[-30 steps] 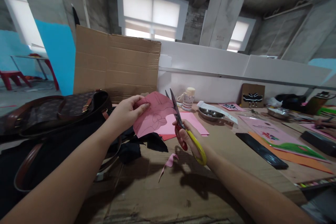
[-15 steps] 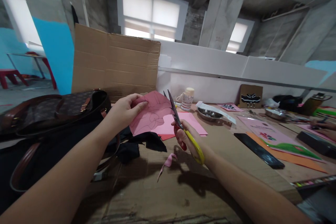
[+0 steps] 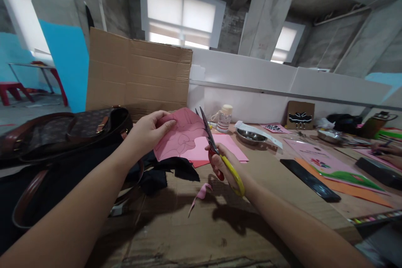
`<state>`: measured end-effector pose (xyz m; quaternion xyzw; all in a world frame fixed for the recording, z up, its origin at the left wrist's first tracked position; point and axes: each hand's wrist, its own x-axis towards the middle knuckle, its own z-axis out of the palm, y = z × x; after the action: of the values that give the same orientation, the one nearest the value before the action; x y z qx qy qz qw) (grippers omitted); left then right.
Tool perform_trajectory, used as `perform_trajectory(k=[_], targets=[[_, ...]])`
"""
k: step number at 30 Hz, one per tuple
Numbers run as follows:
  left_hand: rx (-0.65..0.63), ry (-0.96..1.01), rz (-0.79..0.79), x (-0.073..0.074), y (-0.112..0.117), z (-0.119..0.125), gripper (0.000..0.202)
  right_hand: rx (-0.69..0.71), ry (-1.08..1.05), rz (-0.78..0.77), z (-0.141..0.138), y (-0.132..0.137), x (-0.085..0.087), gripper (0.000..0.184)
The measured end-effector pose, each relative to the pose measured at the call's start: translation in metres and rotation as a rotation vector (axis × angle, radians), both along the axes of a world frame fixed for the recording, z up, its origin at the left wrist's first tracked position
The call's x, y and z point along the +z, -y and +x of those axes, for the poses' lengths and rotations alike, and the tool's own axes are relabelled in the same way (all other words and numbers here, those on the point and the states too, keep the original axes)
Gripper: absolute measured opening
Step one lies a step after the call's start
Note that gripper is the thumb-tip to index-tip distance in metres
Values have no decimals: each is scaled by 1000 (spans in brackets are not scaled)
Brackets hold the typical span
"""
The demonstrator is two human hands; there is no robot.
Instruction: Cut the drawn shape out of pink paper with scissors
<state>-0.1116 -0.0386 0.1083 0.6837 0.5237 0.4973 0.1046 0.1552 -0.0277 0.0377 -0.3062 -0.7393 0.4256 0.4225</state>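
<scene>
My left hand [image 3: 153, 132] pinches a dark pink sheet of paper [image 3: 180, 134] by its left edge, thumb on top. Line drawings cover the sheet, and its lower right edge has a curved cut-out. In my right hand [image 3: 224, 161] are scissors [image 3: 232, 171] with yellow and red handles. Their blades are slightly parted and point up and away, at the sheet's right edge. Lighter pink paper [image 3: 220, 146] lies on the table behind the sheet, with a bit of red paper under it. A curled pink paper scrap [image 3: 202, 192] rests nearer to me, beside black fabric pieces [image 3: 179, 169].
A brown handbag [image 3: 72, 134] and dark cloth fill the left side. Behind stand a cardboard panel [image 3: 141, 79] and a bottle [image 3: 224, 118]. To the right are a metal bowl [image 3: 250, 136], a black phone [image 3: 309, 180], a pink picture sheet [image 3: 333, 163] and another person's hand [image 3: 389, 155].
The dark pink sheet and my left hand have shifted very slightly. My right hand and the scissors stay almost in the same place.
</scene>
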Motion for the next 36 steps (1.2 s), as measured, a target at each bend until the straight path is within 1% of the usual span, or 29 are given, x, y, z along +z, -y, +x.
perform_trajectory(k=[10, 14, 18, 22, 24, 29, 33, 36], targets=[[12, 3, 16, 3, 3, -1, 41, 19, -12, -4, -1, 0, 0, 50], [10, 17, 17, 3, 3, -2, 41, 21, 11, -14, 0, -2, -1, 53], [11, 16, 4, 3, 3, -1, 40, 43, 24, 37, 2, -2, -3, 53], [-11, 38, -4, 2, 2, 0, 42, 68, 28, 91, 2, -1, -3, 58], [-8, 37, -4, 1, 1, 0, 43, 54, 33, 98, 1, 0, -2, 58], [-8, 25, 1, 1, 0, -1, 41, 14, 74, 85, 0, 3, 4, 51], [-17, 29, -18, 1, 1, 1, 39, 19, 68, 86, 0, 6, 8, 53], [-31, 30, -17, 1, 1, 2, 40, 12, 78, 100, 0, 7, 9, 51]])
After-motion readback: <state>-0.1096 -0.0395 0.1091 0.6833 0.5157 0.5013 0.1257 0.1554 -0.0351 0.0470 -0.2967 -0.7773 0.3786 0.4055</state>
